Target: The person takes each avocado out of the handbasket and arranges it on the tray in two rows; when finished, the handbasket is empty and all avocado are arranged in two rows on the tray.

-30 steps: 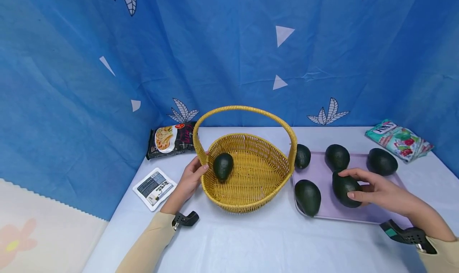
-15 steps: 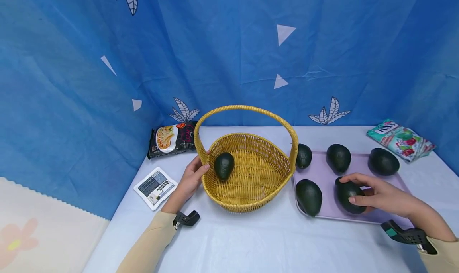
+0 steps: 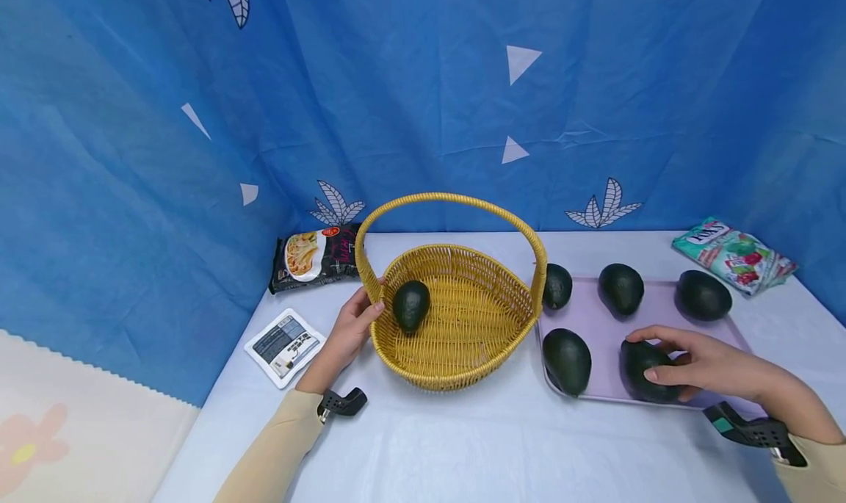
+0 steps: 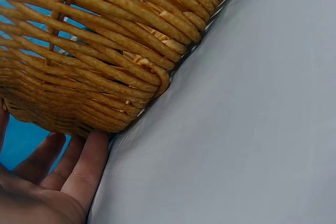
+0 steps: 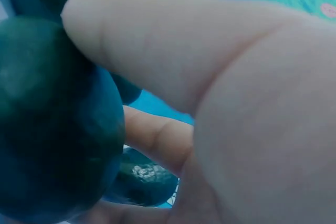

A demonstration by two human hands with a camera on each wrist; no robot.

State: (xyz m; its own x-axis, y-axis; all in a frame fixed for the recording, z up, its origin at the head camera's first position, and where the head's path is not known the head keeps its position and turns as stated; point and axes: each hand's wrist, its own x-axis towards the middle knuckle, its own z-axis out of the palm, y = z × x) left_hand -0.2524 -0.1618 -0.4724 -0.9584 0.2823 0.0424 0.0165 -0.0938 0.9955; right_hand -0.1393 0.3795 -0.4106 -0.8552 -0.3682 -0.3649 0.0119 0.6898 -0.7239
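A yellow wicker basket (image 3: 463,341) with a tall arched handle stands mid-table, and one dark green avocado (image 3: 411,306) lies in its left side. My left hand (image 3: 352,328) holds the basket's left rim, thumb at the edge; in the left wrist view its fingers (image 4: 86,169) touch the outer weave. On the right, my right hand (image 3: 710,363) grips an avocado (image 3: 644,371) at the near edge of a lilac tray (image 3: 604,334), thumb on the near side. In the right wrist view the thumb crosses in front of the held avocado (image 5: 52,124).
Several more avocados sit on the tray, one (image 3: 567,361) at its near left corner and one (image 3: 557,286) beside the basket. A black food packet (image 3: 313,257) and a white flat pack (image 3: 284,347) lie left. A green packet (image 3: 735,257) lies back right, before a blue curtain (image 3: 423,106).
My right hand has shifted the gripped avocado a little towards me and to the right, away from the avocado behind it. The left hand and basket have stayed put.
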